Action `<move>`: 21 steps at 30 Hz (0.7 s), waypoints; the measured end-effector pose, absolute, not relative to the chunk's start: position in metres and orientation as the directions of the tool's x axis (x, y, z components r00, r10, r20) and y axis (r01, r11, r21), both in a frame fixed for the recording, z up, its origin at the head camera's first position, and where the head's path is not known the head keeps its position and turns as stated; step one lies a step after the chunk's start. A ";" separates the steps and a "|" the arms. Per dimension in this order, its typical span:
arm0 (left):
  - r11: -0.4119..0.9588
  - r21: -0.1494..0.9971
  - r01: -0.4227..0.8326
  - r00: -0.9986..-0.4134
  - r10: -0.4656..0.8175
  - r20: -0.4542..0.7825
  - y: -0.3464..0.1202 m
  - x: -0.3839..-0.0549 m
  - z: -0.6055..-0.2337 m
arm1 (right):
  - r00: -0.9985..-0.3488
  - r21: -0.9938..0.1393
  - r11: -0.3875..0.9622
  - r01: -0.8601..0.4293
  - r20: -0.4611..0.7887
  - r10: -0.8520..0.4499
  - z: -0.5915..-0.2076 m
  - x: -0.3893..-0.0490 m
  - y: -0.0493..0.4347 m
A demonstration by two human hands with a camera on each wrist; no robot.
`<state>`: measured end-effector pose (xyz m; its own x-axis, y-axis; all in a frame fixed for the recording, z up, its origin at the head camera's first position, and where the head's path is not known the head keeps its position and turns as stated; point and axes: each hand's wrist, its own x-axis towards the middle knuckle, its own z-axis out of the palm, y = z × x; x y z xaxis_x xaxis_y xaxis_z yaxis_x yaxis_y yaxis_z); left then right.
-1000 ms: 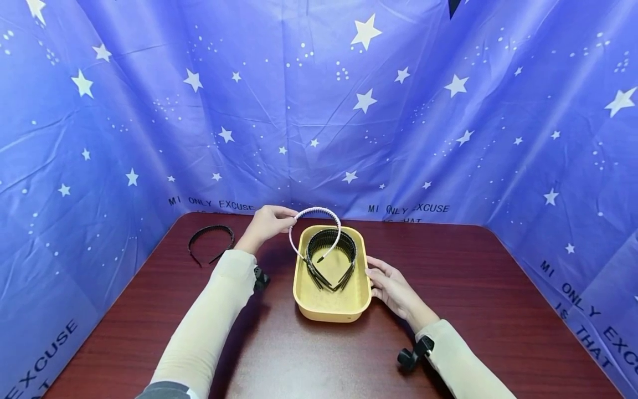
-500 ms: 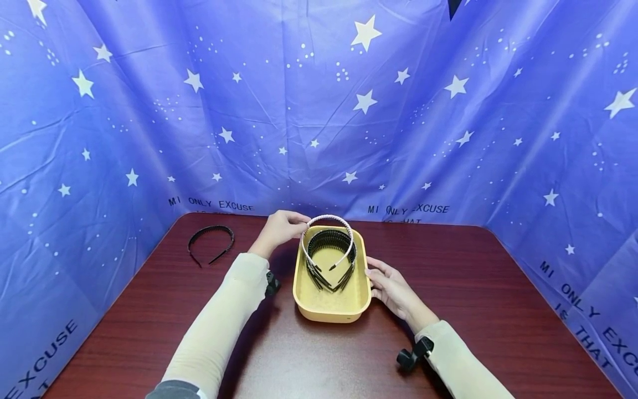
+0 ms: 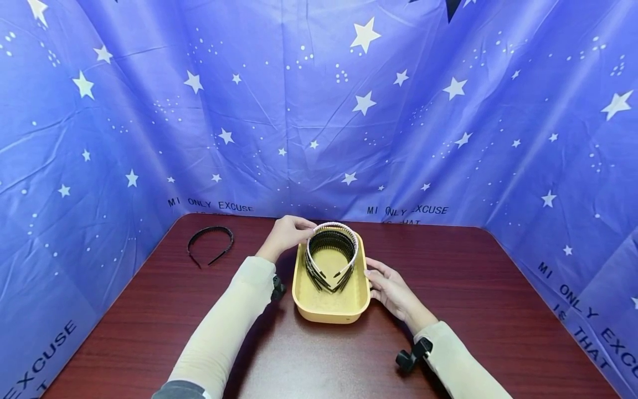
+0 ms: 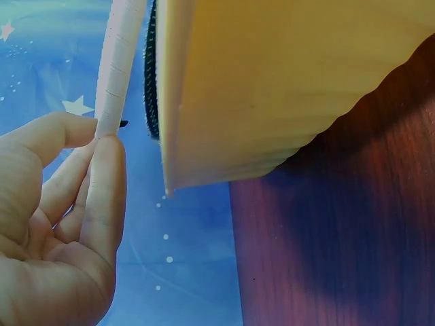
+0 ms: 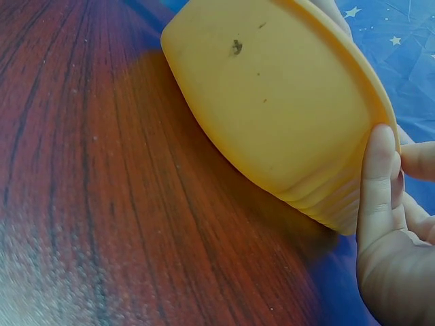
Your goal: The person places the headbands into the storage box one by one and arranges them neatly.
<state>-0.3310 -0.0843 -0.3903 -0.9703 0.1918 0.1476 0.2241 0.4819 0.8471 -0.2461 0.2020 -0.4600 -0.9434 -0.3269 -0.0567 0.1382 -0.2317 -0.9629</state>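
Observation:
A white headband [image 3: 332, 224] with dark tips is pinched between thumb and finger of my left hand [image 3: 291, 235]; the left wrist view shows that grip on the white band [image 4: 121, 68] close up. It hangs just above several nested black toothed headbands [image 3: 331, 237], which lie in a yellow plastic basket [image 3: 326, 303]. At the basket's right side, my right hand [image 3: 396, 291] holds the rim, with fingers against the outer wall [image 5: 272, 88] in the right wrist view. Whether the white headband touches the black ones, I cannot tell.
One more black headband [image 3: 220, 228] lies alone on the dark red wooden table [image 3: 473, 310], at the far left. A blue curtain [image 3: 299, 111] with stars hangs behind the table and along both sides.
My left hand has moved right and slightly down, bringing the white headband from the basket's left edge to over the black stack. The right hand and basket have stayed in place.

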 end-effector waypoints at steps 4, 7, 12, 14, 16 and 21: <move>0.489 0.845 0.214 -0.972 0.188 0.138 -0.083 -0.330 -0.391 | -0.941 -0.963 -0.235 0.136 -0.051 -0.334 -0.460 -0.246 0.202; 0.493 0.845 0.209 -0.973 0.188 0.131 -0.083 -0.331 -0.393 | -0.941 -0.963 -0.236 0.133 -0.048 -0.335 -0.460 -0.246 0.202; 0.469 0.859 0.205 -0.973 0.190 0.128 -0.082 -0.331 -0.396 | -0.943 -0.963 -0.236 0.128 -0.045 -0.330 -0.460 -0.246 0.202; 0.455 0.868 0.201 -0.974 0.190 0.125 -0.082 -0.331 -0.397 | -0.943 -0.963 -0.235 0.128 -0.045 -0.329 -0.460 -0.246 0.202; 0.445 0.873 0.198 -0.974 0.191 0.124 -0.082 -0.331 -0.397 | -0.943 -0.963 -0.237 0.130 -0.046 -0.330 -0.460 -0.246 0.202; 0.436 0.878 0.199 -0.973 0.197 0.123 -0.081 -0.330 -0.397 | -0.942 -0.961 -0.243 0.135 -0.049 -0.331 -0.460 -0.245 0.202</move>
<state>-0.3304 -0.0813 -0.3968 -0.9728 0.1967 0.1226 0.1988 0.4361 0.8777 -0.2453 0.2025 -0.4600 -0.9423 -0.3310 -0.0490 0.1353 -0.2430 -0.9605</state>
